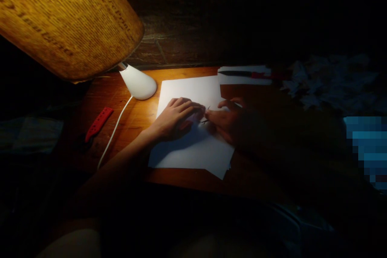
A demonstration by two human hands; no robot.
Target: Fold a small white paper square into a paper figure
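Observation:
Large white sheets of paper [181, 157] lie at a slant on the wooden table under both hands. My left hand [178, 117] rests over the middle of the paper, fingers bent and pressed together. From the right, my right hand [225, 119] meets it, its thumb and fingertips closed and mostly in shadow. The fingertips of the two hands almost touch. Thin dark lines show at the paper between them; whether these are marks, shadows or a small object I cannot tell. Whatever the fingertips hold is hidden.
A lamp with a printed tan shade [72, 20] and white base [139, 84] stands at the left, its white cord [114, 131] trailing forward. A red perforated piece [99, 124] lies nearby. Behind are a red-handled knife [238, 73], small papers [242, 81] and crumpled-looking white paper [329, 82].

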